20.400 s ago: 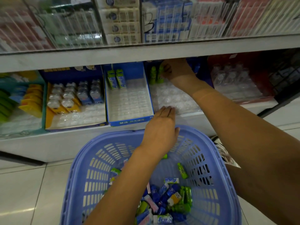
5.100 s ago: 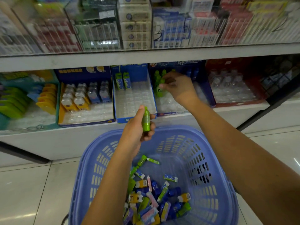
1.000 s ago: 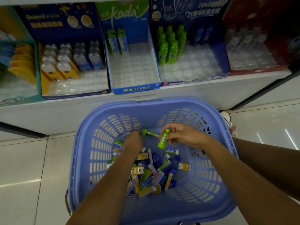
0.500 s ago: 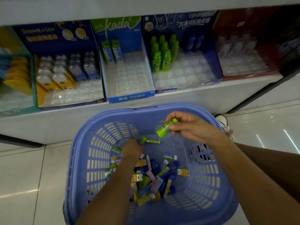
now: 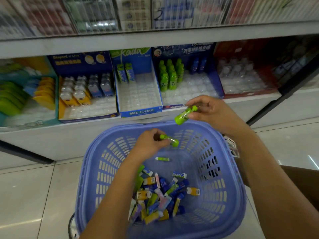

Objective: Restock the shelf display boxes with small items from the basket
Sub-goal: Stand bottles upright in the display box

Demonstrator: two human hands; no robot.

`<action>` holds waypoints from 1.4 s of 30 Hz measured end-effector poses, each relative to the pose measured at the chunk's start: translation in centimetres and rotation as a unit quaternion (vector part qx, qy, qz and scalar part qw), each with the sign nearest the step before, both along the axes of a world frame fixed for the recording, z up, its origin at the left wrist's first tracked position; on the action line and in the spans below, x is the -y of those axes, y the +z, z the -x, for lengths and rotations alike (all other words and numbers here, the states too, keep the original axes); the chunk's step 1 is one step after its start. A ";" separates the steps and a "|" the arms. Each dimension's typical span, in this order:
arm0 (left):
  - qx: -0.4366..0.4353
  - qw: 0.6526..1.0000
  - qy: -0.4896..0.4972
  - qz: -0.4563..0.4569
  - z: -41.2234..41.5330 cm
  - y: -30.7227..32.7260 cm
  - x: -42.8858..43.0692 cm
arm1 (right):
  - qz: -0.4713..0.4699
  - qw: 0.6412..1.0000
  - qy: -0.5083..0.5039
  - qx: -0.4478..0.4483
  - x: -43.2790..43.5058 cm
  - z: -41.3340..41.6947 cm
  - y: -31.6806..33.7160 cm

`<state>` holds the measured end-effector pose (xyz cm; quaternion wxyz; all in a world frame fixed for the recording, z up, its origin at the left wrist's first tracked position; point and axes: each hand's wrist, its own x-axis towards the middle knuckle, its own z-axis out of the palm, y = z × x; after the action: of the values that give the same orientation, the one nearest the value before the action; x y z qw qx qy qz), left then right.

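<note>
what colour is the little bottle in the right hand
Bright green with a green cap, the small bottle in the right hand; clearest in the head view.

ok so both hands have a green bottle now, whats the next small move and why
Probably lift the right hand and stand its green bottle in the dark blue display box, in an empty pocket just in front of the standing green bottles. That hand is already above the basket rim, nearest that box; the left hand with its own bottle sits lower and can follow.
</note>
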<state>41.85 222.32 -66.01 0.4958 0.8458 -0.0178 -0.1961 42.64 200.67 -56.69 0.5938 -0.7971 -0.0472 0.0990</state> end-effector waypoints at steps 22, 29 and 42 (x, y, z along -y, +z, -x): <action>0.092 0.946 0.146 0.274 -1.0 8.0 -0.4 | 0.414 0.897 0.024 0.154 -1.1 -12.9 3.4; 0.023 0.925 0.173 0.338 -0.7 8.9 0.6 | 0.433 0.890 0.025 0.142 -1.6 -12.4 3.8; 0.193 0.960 0.154 0.129 0.1 9.3 0.9 | 0.049 0.998 0.015 0.048 -5.5 -2.8 4.5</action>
<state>41.80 221.41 -56.73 0.6120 0.7890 -0.0075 0.0539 45.44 206.20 -52.15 0.5494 -0.8284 -0.0823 0.0720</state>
